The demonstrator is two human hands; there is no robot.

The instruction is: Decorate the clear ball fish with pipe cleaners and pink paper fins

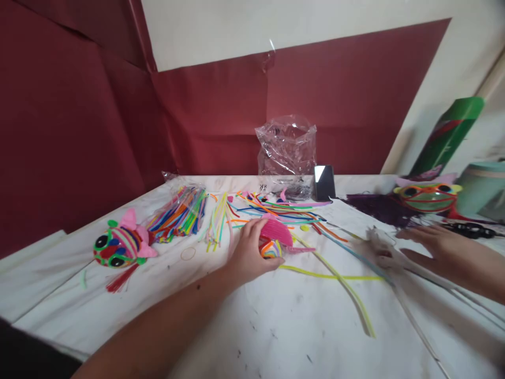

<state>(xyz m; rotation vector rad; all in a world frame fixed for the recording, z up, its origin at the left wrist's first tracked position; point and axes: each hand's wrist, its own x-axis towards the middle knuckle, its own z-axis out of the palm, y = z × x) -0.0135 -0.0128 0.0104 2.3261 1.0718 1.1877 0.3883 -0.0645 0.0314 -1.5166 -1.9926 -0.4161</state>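
My left hand (254, 250) is wrapped round a small craft ornament (271, 248) with rainbow stripes, partly hidden by the fingers. A pink ribbed fin (278, 231) sticks out above it. My right hand (430, 250) is at the right of the table, its fingers apart and slightly blurred. Just left of those fingers lies a blurred whitish object (381, 245), whose kind I cannot make out. Yellow pipe cleaners (343, 287) stretch across the tabletop between the hands. Behind the ornament, several coloured pipe cleaners (284, 210) lie loosely spread.
A fish-like ornament (122, 245) with big eyes lies at left, beside a bundle of coloured pipe cleaners (181, 213). At the back stand a clear plastic bag (288, 150) and a phone (324, 184). Another eyed ornament (428, 197) and a green container (483, 184) occupy the right.
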